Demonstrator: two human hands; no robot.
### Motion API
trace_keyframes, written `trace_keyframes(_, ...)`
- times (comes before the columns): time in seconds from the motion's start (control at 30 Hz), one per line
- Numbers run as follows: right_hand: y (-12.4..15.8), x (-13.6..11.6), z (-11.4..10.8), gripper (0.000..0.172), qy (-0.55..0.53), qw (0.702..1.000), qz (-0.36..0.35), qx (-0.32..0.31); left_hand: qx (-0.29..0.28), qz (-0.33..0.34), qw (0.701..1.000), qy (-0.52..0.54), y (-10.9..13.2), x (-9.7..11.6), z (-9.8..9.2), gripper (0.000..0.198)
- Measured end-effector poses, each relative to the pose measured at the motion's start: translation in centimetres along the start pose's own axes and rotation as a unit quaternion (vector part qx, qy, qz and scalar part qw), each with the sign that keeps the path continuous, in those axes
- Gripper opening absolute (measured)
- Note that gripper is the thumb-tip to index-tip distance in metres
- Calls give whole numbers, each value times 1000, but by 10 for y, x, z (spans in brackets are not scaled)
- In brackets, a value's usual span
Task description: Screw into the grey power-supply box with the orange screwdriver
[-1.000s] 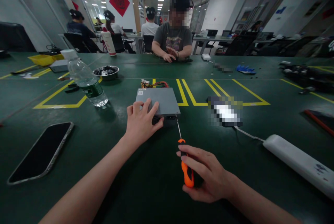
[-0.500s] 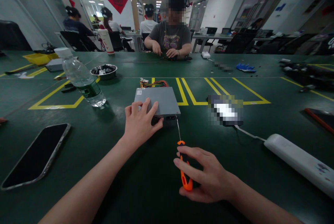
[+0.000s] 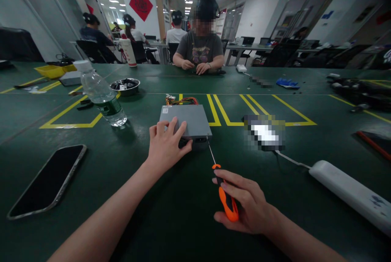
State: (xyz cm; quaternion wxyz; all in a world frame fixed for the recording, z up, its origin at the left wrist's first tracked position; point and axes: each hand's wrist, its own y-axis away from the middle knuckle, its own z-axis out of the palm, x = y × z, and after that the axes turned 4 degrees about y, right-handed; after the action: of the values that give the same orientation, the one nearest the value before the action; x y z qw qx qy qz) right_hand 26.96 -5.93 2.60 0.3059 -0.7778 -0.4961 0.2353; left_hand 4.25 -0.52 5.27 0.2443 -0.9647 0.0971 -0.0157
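A grey metal computer power supply lies on the green table, its bundle of coloured wires at the far side. My left hand rests on its near left part, fingers spread over the top and thumb along the near side. In my right hand is a screwdriver with an orange and black handle, held between fingers and thumb. Its thin shaft points up and away, with the tip at the near right corner of the power supply. Whether the tip sits in a screw is too small to tell.
Left of the power supply stand a water bottle and a metal bowl of small parts. A phone lies at near left. A lit, blurred device and white power strip are to the right. Opposite sits a person.
The screwdriver's handle has turned and swung to the right in my right hand, its tip staying at the corner. My left hand keeps its place on the power supply. The view has shifted slightly.
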Motion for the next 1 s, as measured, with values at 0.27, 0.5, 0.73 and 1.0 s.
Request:
trace_keyframes(0.27, 1, 3, 0, 47, -21, 996, -15, -80, 0, -4, 1000, 19, 1, 1, 0, 50)
trace_keyframes(0.5, 4, 5, -2, 45, -30, 996, -34, -77, 3, -3, 1000, 2, 0, 1, 0, 49)
trace_keyframes(0.73, 4, 6, 0, 42, -60, 998, -20, -21, 6, -4, 1000, 7, 0, 2, 0, 48)
trace_keyframes(1.0, 3, 5, -8, 38, -18, 994, -55, -93, 6, -1, 1000, -12, 0, 2, -1, 49)
